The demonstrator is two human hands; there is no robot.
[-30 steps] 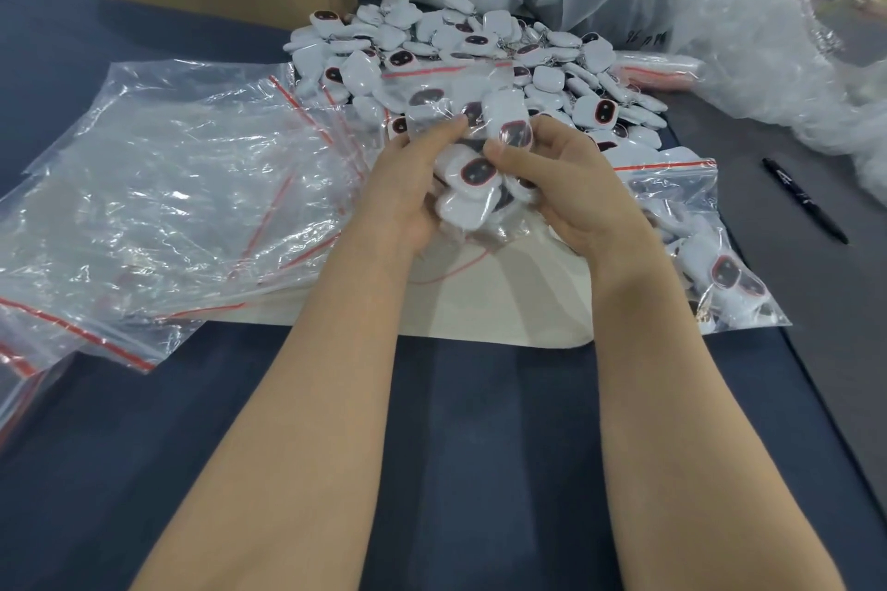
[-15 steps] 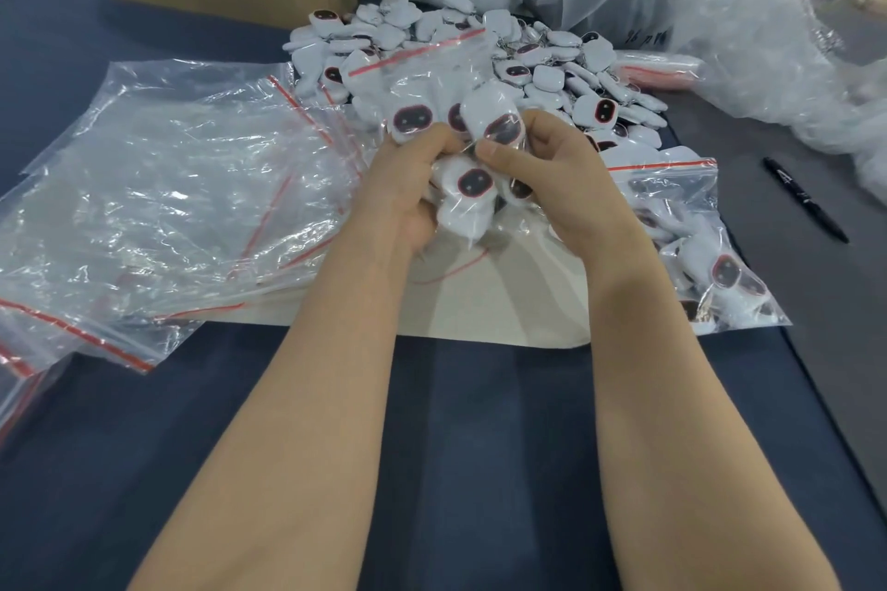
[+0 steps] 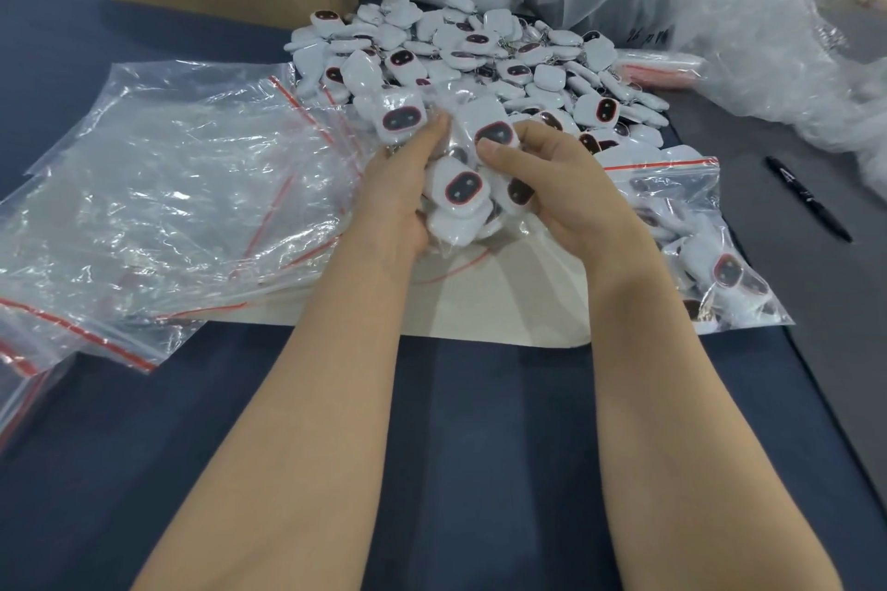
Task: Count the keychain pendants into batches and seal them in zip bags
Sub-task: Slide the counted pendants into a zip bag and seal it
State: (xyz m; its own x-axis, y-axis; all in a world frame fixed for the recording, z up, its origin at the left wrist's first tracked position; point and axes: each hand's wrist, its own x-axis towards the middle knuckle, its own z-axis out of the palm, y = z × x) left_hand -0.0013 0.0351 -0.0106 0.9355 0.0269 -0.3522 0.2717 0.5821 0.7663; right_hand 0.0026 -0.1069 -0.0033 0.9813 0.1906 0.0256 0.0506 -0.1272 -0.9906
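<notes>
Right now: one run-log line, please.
left hand, right hand: grip filled zip bag | pendant pile: behind | empty bags: left | packed bag: right

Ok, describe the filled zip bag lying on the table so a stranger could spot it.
Start at the heap of white pendants on the dark blue table. The filled zip bag lies just nearer and right of it, beside the right hand. Unlike the empty bags on the left it bulges with pendants, and unlike the held bag no hand grips it.

one wide-angle head cam, looking fwd & down, close over the table (image 3: 480,422).
</notes>
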